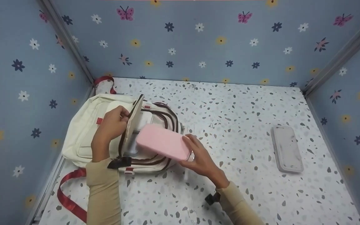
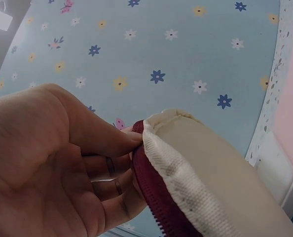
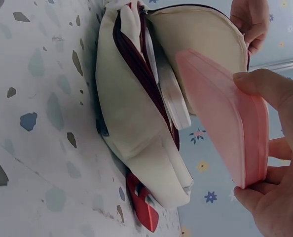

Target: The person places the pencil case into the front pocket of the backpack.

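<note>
2 hands working at the backpack (image 1: pixel 86 131): right hand (image 1: pixel 200 157) is gripping the pink case (image 1: pixel 163 141) by its near end, long axis pointing toward the backpack's opening, just right of it. Left hand (image 1: pixel 111 126) is pinching the flap (image 1: pixel 133 122) up. Grey case (image 1: pixel 286 147) is lying well right.

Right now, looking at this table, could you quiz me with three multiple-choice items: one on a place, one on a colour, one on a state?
1. Where does the grey case lie?
A. inside the backpack
B. on the table, right of the backpack
C. in a hand

2. What colour is the case that the right hand holds?
A. pink
B. green
C. black

3. The backpack is
A. zipped shut
B. held open by the left hand
C. hanging up

Answers: 1 B, it rests alone on the speckled top. 2 A, plainly pink. 3 B, fingers hold the flap up.
</note>
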